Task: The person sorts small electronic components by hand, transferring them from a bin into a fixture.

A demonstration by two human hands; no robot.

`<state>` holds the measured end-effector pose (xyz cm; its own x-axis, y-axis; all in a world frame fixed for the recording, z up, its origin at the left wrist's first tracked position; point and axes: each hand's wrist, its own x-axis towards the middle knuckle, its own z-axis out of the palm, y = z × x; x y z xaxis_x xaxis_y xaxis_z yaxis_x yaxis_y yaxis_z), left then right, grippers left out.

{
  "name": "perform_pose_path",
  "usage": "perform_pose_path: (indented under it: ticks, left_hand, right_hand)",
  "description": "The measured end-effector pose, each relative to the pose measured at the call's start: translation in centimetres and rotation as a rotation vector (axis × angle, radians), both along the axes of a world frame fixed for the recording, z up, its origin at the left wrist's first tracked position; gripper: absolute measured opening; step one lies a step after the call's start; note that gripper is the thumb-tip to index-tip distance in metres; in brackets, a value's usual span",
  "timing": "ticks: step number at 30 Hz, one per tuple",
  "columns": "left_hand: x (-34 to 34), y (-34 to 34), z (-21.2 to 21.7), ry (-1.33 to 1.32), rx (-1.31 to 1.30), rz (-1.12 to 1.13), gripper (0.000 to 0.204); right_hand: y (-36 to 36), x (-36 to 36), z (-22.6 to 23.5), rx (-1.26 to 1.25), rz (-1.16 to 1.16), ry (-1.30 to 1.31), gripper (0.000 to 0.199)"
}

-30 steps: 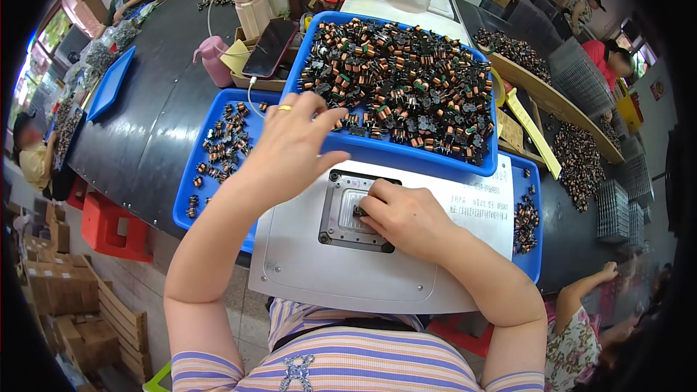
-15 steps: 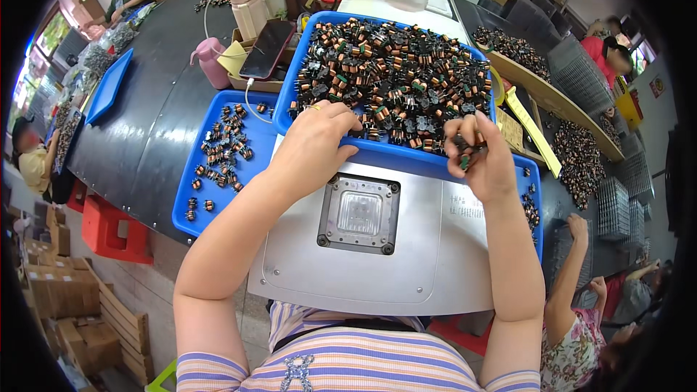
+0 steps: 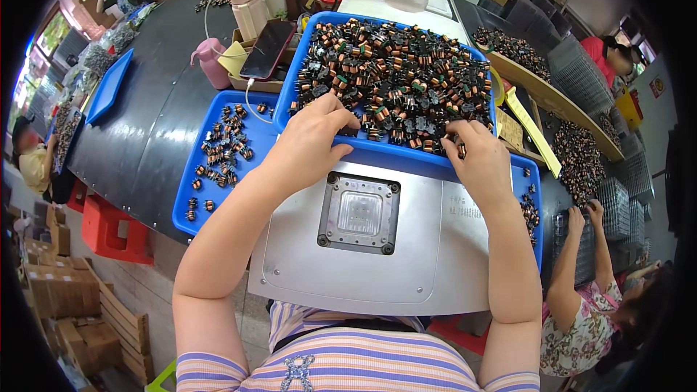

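A blue tray (image 3: pixel 396 147) is heaped with small copper-wound coils (image 3: pixel 392 80) on black bases. My left hand (image 3: pixel 312 138) bends over its front left edge, fingers curled down among the coils and thumb lower by the rim. A dark piece shows under those fingertips, but what they grip is hidden. At the front right corner, my right hand (image 3: pixel 481 160) has its fingers closed, with a coil showing between thumb and fingers. Below both hands lies a silver machine top (image 3: pixel 377 268) with a square metal fixture (image 3: pixel 359 210) around a clear window.
A lower blue tray (image 3: pixel 190 207) with loose coils extends left and right under the machine. Behind stand a phone (image 3: pixel 268 49), a pink bottle (image 3: pixel 210 63) and a tumbler (image 3: pixel 249 11). A yellow strip (image 3: pixel 532 131) lies right. Co-workers sit around; one person's hands (image 3: pixel 584 216) work at the right.
My right hand has lowered and turned palm-down onto the tray's corner; several coils were in its fingers before. My left hand shifted slightly. The co-worker's hands at right came together.
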<state>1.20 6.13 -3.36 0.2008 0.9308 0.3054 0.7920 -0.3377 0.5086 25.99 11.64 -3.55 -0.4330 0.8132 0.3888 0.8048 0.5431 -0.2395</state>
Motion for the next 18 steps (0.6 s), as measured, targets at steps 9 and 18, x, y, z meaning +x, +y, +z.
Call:
perform_pose_path:
  ticks: [9, 18]
  left_hand:
    - [-0.7, -0.1, -0.6, -0.021, 0.060, -0.039, 0.030]
    - [-1.2, -0.6, -0.7, -0.121, 0.059, -0.019, 0.026]
  right_hand:
    - [-0.2, -0.2, 0.6, -0.086, 0.024, -0.073, 0.017]
    - [-1.5, -1.1, 1.1, -0.325, 0.202, 0.450, 0.010]
